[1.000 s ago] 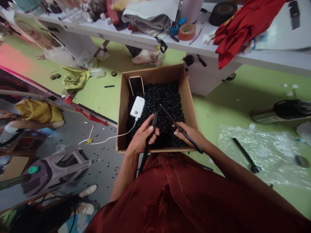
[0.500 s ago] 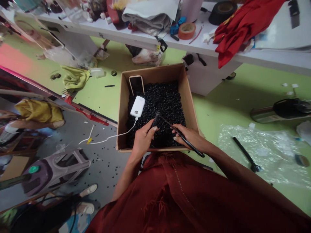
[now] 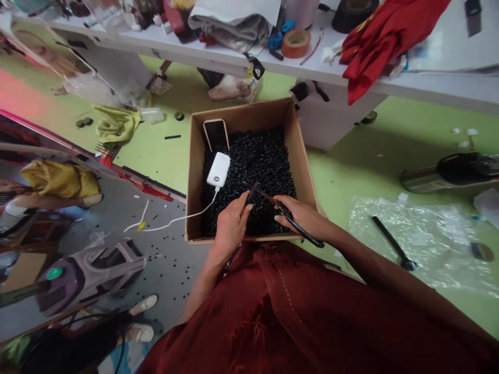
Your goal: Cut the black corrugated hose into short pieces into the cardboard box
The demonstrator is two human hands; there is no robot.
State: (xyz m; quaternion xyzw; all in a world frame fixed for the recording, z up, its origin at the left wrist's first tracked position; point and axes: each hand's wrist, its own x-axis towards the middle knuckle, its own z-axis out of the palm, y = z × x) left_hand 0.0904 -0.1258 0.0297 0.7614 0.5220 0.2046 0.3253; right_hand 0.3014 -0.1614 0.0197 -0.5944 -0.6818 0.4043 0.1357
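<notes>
My left hand (image 3: pixel 233 219) is closed, thumb against fingers, on a short black ribbed strip (image 3: pixel 251 195) that points up and away from me. My right hand (image 3: pixel 296 213) grips black-handled scissors (image 3: pixel 307 235), one handle jutting back past the palm. Their thin blades (image 3: pixel 262 193) reach left and meet or cross the strip's upper end. Whether they touch it I cannot tell. Both hands are over the near side of a cardboard box (image 3: pixel 304 174), filled with many small shiny black pieces (image 3: pixel 261 156).
In the box, a phone (image 3: pixel 217 135) leans at the back left beside a white power bank (image 3: pixel 219 170) with a white cable. A shelf (image 3: pixel 218 59) crosses behind. A metal flask (image 3: pixel 421 179) and plastic sheet (image 3: pixel 432 234) lie right. A person's feet (image 3: pixel 142 319) show lower left.
The view has shifted slightly. The scissors' blades have come across the top of the black ribbed strip, and their rear handle has swung a little left. Both hands keep their hold.
</notes>
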